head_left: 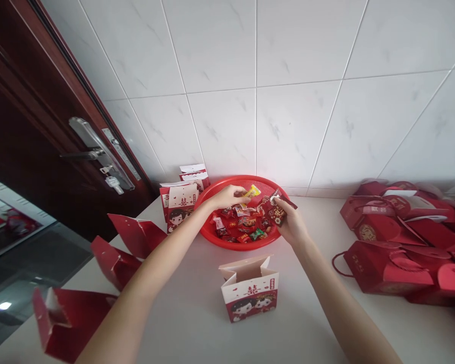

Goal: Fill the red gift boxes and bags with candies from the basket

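A red plastic basket (238, 247) stands against the tiled wall with many wrapped candies (246, 222) inside. Over its left side, my left hand (229, 196) is closed on a yellow-wrapped candy (252, 192). At the basket's right rim my right hand (291, 222) grips a dark brown-red candy packet (277, 214), thumb on top. Nearer to me, between my forearms, a red and white paper gift box (251, 296) with two cartoon figures stands upright with its top open. Its inside is mostly hidden.
Open red boxes (74, 321) line the table's left edge, partly behind my left forearm. More printed boxes (182, 202) stand left of the basket. Red handled boxes (390, 268) are piled on the right. A dark door (60, 101) with keys in its lock is at the left.
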The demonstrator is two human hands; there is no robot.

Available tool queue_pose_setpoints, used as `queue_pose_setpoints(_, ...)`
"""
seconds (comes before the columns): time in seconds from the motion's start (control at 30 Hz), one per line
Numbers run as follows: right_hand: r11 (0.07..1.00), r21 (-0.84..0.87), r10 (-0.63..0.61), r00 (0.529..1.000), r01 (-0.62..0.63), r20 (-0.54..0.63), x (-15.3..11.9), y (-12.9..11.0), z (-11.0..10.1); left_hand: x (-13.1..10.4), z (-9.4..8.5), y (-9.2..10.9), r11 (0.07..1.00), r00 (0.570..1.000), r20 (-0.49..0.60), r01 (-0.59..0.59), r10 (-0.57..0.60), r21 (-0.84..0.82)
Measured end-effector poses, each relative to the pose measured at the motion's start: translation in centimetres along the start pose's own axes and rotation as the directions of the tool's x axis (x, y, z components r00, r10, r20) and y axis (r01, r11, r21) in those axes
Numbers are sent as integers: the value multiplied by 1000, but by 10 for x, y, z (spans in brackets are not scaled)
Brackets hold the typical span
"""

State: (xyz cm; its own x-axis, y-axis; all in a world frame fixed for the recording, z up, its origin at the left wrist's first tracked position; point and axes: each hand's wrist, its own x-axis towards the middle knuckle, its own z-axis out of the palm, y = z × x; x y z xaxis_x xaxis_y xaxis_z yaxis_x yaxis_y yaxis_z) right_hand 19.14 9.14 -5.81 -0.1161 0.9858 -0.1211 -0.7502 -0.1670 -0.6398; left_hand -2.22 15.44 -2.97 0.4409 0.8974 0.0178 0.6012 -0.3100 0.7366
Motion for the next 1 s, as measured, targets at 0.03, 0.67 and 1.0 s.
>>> queue_pose_setpoints(0.03, 1000, -22, 8, 1000, -8, 10, 0, 0, 0, 0, 3, 9, 999, 999, 6, -32, 32, -2)
queue_pose_setpoints(0.67, 1000, 0, -27, 999, 27, -40, -1, 1, 5, 5, -9, -52, 834, 925, 116, 265, -361, 484)
queue_pose_setpoints(1.0, 1000, 5, -11, 999, 11, -45, -3, 0, 4, 14, 6, -61, 803, 943, 95, 215, -318, 556)
